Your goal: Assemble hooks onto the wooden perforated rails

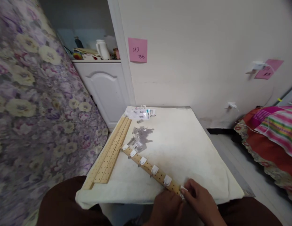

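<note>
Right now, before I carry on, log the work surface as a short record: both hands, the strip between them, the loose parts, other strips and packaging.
Left hand: curled at the strip's near end, exact grip hidden
Right hand: fingertips at the nearest white tag
Perforated wooden strip: slanted, six white tags along it
Loose translucent pieces: piled beyond the strip
Other perforated strips: side by side along the left edge
Clear packaging: far left corner

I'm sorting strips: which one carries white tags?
The slanting strip at the left hand and right hand: white tags line it. The other strips, leftmost on the table, show none.
</note>
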`<state>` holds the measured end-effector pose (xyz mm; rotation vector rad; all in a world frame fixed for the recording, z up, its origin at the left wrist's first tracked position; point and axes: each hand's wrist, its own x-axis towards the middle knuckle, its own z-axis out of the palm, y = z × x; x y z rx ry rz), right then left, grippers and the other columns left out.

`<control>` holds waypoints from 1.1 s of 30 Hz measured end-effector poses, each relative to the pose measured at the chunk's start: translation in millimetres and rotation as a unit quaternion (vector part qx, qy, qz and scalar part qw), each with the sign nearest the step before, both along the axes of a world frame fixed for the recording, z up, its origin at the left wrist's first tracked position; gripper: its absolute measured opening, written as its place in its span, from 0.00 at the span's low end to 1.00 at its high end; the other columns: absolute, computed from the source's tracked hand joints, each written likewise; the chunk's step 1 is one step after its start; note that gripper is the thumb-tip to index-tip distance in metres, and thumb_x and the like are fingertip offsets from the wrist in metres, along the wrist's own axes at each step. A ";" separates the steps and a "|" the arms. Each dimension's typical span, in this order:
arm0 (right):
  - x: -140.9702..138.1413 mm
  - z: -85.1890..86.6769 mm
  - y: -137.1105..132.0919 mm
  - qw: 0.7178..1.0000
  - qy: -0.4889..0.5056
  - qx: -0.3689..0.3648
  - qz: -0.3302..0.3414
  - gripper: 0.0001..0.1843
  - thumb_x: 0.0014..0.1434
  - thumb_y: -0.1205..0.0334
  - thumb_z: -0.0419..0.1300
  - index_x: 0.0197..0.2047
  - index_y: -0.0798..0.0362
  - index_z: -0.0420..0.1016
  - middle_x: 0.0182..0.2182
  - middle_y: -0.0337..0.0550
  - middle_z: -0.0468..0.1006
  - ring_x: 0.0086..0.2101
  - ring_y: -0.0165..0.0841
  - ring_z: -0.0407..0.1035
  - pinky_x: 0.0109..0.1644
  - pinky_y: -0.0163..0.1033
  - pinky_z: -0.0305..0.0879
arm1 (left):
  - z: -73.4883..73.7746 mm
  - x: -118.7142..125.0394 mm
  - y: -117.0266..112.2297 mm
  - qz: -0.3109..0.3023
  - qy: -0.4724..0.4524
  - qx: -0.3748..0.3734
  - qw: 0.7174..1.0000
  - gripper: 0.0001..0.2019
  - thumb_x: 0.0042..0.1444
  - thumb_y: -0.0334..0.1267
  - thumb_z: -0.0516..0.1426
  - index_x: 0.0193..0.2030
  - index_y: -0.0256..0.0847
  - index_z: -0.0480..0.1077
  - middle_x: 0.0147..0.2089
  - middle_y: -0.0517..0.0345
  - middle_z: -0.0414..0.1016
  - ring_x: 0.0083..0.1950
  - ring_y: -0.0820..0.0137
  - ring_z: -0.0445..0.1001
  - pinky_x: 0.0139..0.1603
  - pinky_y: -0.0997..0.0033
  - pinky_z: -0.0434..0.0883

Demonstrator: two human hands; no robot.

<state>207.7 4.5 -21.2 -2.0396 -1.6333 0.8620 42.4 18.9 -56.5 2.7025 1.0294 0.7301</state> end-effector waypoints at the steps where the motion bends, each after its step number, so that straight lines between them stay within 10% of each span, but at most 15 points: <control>1: 0.9 -0.6 0.8 1.000 0.004 -0.002 0.004 0.14 0.55 0.48 0.52 0.28 0.49 0.64 0.23 0.35 0.73 0.27 0.33 0.67 0.31 0.35 0.55 | 0.5 0.7 0.7 0.000 -0.013 0.014 1.000 0.04 0.50 0.31 0.52 0.32 0.43 0.64 0.28 0.59 0.75 0.28 0.67 0.73 0.27 0.71 0.64; 33: 18.3 7.7 30.9 1.000 -0.001 0.025 -0.006 0.14 0.56 0.49 0.53 0.27 0.50 0.67 0.25 0.36 0.74 0.28 0.32 0.67 0.30 0.34 0.53 | 12.0 26.7 18.8 0.047 0.005 0.026 0.999 0.03 0.52 0.30 0.53 0.32 0.43 0.63 0.29 0.59 0.75 0.31 0.66 0.73 0.33 0.67 0.65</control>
